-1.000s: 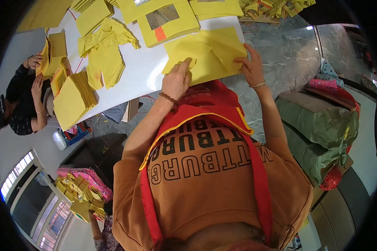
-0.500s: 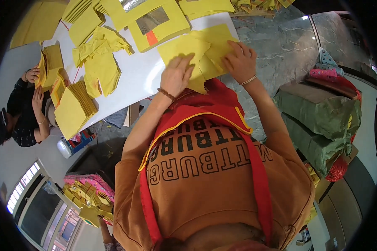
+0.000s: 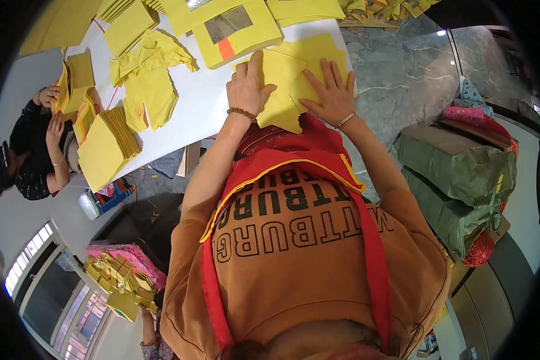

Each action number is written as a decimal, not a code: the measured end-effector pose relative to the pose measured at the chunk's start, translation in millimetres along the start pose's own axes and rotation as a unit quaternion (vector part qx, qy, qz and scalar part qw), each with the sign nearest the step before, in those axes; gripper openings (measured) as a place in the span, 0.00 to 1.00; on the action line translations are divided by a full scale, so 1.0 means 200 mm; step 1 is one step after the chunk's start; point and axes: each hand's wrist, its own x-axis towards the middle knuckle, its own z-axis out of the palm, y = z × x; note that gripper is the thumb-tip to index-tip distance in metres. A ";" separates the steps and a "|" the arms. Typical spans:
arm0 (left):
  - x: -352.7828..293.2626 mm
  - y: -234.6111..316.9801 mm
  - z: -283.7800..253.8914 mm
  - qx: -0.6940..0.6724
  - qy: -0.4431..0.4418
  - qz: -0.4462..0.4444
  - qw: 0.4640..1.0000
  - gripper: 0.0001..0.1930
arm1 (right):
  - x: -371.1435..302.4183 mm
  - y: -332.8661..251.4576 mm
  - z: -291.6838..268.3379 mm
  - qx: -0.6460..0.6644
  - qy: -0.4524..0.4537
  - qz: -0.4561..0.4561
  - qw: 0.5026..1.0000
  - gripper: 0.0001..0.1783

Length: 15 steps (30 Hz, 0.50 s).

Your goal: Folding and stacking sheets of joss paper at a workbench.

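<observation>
- Moved since the earlier frame: left hand (image 3: 245,93), farther up the yellow sheet (image 3: 281,75); right hand (image 3: 331,95), now splayed.
- Left hand: palm down, fingers extended, thumb apart.
- Right hand: fingers fanned flat on yellow sheet.
- Yellow sheet: jagged-edged, on counter (image 3: 201,102), beneath both hands.
- Just beyond: yellow stack (image 3: 263,30), grey-panelled.

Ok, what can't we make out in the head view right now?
- Torn yellow sheet: head view, partly covered by the left hand and right hand.
- Yellow stack at the top: head view, far end cut off by the upper edge.
- Green-wrapped bundles: head view, contents hidden by the wrapping.
- Lower-left co-worker: head view, mostly cut off by the lower edge and hidden by the brown sweatshirt.
</observation>
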 end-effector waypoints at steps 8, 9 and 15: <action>-0.04 -0.01 0.01 0.002 0.055 0.013 0.998 0.38 | -0.02 0.05 -0.03 -0.017 -0.006 0.013 1.000 0.37; -0.05 -0.02 0.01 -0.014 0.067 0.015 0.998 0.37 | -0.03 0.06 -0.03 -0.017 -0.012 0.021 1.000 0.37; -0.05 -0.04 0.02 -0.134 0.071 -0.012 0.988 0.36 | -0.05 0.08 -0.01 -0.017 -0.008 0.022 1.000 0.37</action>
